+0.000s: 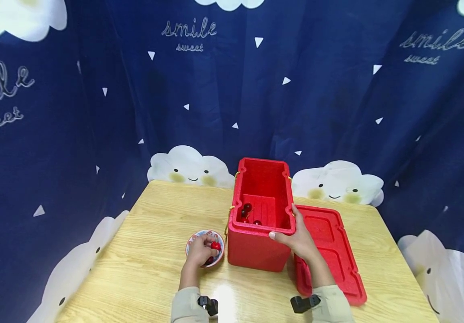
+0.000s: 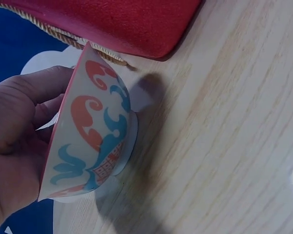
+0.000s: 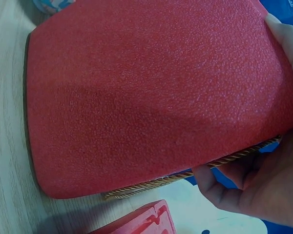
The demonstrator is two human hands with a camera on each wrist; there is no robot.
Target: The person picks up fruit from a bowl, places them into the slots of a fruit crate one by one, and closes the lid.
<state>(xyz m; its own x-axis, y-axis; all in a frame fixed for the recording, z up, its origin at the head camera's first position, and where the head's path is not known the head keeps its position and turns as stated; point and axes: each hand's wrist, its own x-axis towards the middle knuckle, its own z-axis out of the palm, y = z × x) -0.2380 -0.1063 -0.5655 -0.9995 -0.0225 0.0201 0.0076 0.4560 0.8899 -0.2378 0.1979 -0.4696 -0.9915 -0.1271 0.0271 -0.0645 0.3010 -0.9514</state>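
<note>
My left hand (image 1: 199, 254) reaches over the rim into a small patterned bowl (image 2: 88, 126). Its fingertips pinch a bright red cherry (image 1: 216, 246); a dark cherry (image 1: 209, 260) lies lower in the bowl. In the left wrist view the bowl's wall hides those fingertips. My right hand (image 1: 304, 240) grips the near right corner of a tall red foam box (image 1: 256, 250), thumb over the front rim and fingers along the side. Several dark and red cherries (image 1: 247, 207) lie on the box floor at its near left.
A red lid (image 1: 330, 242) lies flat on the wooden table (image 1: 163, 215), right of the box. Gold cord (image 3: 151, 185) runs along the box's side. Behind the table hangs a dark blue curtain (image 1: 216, 89) with clouds.
</note>
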